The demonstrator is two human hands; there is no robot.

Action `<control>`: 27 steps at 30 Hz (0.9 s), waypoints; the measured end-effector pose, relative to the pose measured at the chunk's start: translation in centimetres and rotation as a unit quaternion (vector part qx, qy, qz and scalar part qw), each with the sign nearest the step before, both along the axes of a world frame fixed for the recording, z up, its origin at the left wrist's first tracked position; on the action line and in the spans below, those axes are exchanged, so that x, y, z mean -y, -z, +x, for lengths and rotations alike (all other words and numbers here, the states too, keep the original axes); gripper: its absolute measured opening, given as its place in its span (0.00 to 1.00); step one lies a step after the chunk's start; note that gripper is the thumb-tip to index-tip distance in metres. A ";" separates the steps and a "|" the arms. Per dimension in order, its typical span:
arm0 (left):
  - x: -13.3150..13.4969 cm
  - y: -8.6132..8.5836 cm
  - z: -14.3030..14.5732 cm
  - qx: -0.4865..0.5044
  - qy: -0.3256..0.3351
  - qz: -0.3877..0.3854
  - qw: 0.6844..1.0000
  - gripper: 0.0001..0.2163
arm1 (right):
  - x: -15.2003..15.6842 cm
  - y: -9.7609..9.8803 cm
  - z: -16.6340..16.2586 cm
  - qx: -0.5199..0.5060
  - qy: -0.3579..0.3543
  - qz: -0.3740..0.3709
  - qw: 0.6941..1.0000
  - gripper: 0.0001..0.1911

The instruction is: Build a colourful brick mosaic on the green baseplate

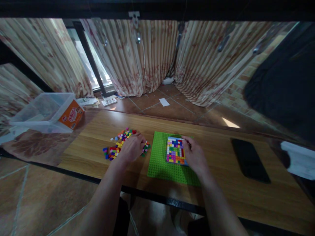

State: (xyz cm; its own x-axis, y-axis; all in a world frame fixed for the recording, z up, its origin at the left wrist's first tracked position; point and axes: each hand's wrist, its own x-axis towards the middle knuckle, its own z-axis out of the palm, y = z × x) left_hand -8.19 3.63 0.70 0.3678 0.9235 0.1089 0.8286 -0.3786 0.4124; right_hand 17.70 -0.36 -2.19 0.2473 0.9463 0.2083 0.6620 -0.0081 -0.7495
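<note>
A loose pile of small toy bricks (114,151) in many colours lies on the wooden table. My left hand (133,146) is over the pile's right part, its fingers curled down among the bricks; what they pinch is hidden. To the right, a green studded baseplate (157,164) lies flat. On it is a rectangular block of multicoloured bricks (175,151), packed close together, with some gaps in its top layer. My right hand (193,152) is at the right edge of this block, fingers bent and closed. Whatever is between those fingertips cannot be made out.
On the right of the wooden table (83,147) lies a black phone (249,160), with a white object (297,159) beyond it. A clear plastic bin (46,111) with an orange label stands at the left. Curtains (147,59) hang behind. A dark bar crosses overhead.
</note>
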 end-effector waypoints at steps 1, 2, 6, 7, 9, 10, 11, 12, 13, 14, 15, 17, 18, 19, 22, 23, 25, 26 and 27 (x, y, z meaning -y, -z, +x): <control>0.0 -0.1 0.0 -0.009 -0.002 0.001 1.000 0.08 | 0.0 0.0 0.0 -0.001 0.000 0.003 1.000 0.23; 0.1 -0.1 0.1 -0.018 -0.006 0.002 1.000 0.08 | 0.0 0.0 0.0 -0.002 -0.001 0.005 1.000 0.23; 0.0 -0.2 0.0 -0.025 -0.027 0.009 0.999 0.08 | 0.0 0.0 0.0 -0.008 -0.001 0.000 1.000 0.22; 0.0 -0.2 0.0 -0.018 -0.029 0.011 0.999 0.08 | 0.0 -0.1 0.0 -0.008 -0.002 -0.001 1.000 0.22; -0.2 -0.2 0.0 0.005 -0.025 0.014 1.000 0.08 | 0.0 -0.2 0.0 -0.007 -0.003 -0.001 1.000 0.22; -0.3 -0.2 0.1 0.023 -0.023 0.017 0.999 0.08 | 0.0 -0.3 0.0 -0.006 -0.003 -0.001 1.000 0.23; -0.3 -0.2 0.3 0.047 -0.023 0.022 0.998 0.08 | 0.0 -0.3 -0.1 -0.006 -0.004 -0.002 1.000 0.23; -0.2 -0.2 0.6 0.078 -0.023 0.027 0.996 0.08 | 0.0 -0.3 -0.1 -0.005 -0.003 -0.004 1.000 0.23; 0.0 -0.1 1.0 0.114 -0.019 0.028 0.993 0.07 | 0.0 -0.3 -0.1 -0.005 -0.003 -0.005 1.000 0.23; 0.2 -0.1 1.6 0.152 -0.014 0.027 0.988 0.07 | 0.0 -0.3 -0.1 -0.005 -0.002 -0.005 1.000 0.22; 0.6 -0.1 2.4 0.187 -0.005 0.021 0.982 0.07 | 0.0 -0.3 -0.1 -0.004 -0.001 -0.004 1.000 0.22; 1.4 0.1 4.0 0.232 0.008 0.010 0.973 0.06 | 0.0 -0.3 -0.2 -0.003 -0.002 -0.001 1.000 0.22; 1.8 0.1 4.9 0.244 0.007 0.009 0.970 0.06 | 0.0 -0.3 -0.2 -0.002 -0.003 0.001 1.000 0.22; 2.2 0.2 5.6 0.256 -0.001 0.012 0.967 0.06 | 0.0 -0.4 -0.2 -0.002 -0.004 0.001 1.000 0.22; 2.9 0.4 7.3 0.271 -0.020 0.012 0.962 0.06 | 0.1 -0.6 -0.2 0.002 -0.005 -0.004 1.000 0.22; 3.1 0.4 7.7 0.272 -0.022 0.012 0.962 0.06 | 0.1 -0.6 -0.2 0.003 -0.006 -0.005 1.000 0.22; 3.2 0.5 8.1 0.268 -0.024 0.020 0.963 0.06 | 0.1 -0.6 -0.2 0.003 -0.008 -0.003 1.000 0.22; 3.2 0.6 8.2 0.264 -0.025 0.028 0.964 0.06 | 0.1 -0.6 -0.2 0.002 -0.008 -0.001 1.000 0.22; 3.2 0.7 8.3 0.259 -0.027 0.037 0.965 0.06 | 0.1 -0.5 -0.2 0.003 -0.007 0.001 1.000 0.22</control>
State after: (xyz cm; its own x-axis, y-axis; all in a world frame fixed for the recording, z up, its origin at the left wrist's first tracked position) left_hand 0.12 0.43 0.03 0.1974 0.9224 0.3319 0.5386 -0.3849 0.7495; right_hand 17.48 -0.41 -1.64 0.2327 0.9491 0.2124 0.6670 0.0032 -0.7451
